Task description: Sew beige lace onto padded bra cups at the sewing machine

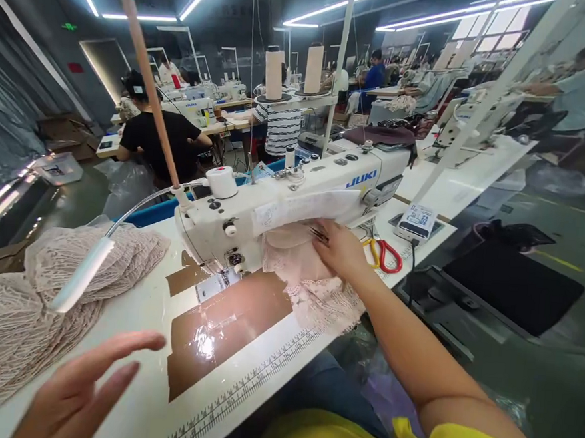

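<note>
My right hand (339, 247) reaches under the arm of the white JUKI sewing machine (294, 192) and rests on a piece of pale pink lace fabric (312, 284) lying by the needle plate; its fingers are closed around a small metal tool, perhaps tweezers or snips. My left hand (83, 388) hovers open above the near left of the table, fingers stretched out, holding nothing. A heap of beige lace pieces (26, 307) lies just beyond it on the left.
Red-handled scissors (385, 255) lie right of the machine, a control box (416, 221) behind them. A white gooseneck lamp (86, 271) and a wooden stick (148, 89) stand at left. Brown tape (225, 328) covers the table (150, 396). Other people sew at benches behind.
</note>
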Action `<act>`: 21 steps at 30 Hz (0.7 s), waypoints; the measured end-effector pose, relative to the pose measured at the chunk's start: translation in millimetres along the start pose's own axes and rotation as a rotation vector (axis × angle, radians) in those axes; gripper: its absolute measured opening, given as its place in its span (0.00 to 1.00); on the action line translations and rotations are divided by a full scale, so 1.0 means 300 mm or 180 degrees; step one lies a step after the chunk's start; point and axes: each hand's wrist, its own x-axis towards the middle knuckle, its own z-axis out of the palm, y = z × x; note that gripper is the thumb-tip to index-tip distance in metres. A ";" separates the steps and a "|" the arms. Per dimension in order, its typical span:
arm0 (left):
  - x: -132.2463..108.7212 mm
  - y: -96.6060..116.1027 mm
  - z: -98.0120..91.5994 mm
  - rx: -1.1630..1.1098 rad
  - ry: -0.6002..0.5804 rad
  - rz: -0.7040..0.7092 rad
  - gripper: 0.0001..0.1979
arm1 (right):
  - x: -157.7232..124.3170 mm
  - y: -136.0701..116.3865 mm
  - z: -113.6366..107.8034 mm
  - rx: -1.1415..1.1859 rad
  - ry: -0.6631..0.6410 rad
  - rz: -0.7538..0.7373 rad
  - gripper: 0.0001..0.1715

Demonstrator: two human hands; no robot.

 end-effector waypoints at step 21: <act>0.172 0.421 0.346 0.0069 -0.0612 0.0769 0.16 | -0.279 -0.197 -0.041 0.2073 -0.0692 -0.2305 0.23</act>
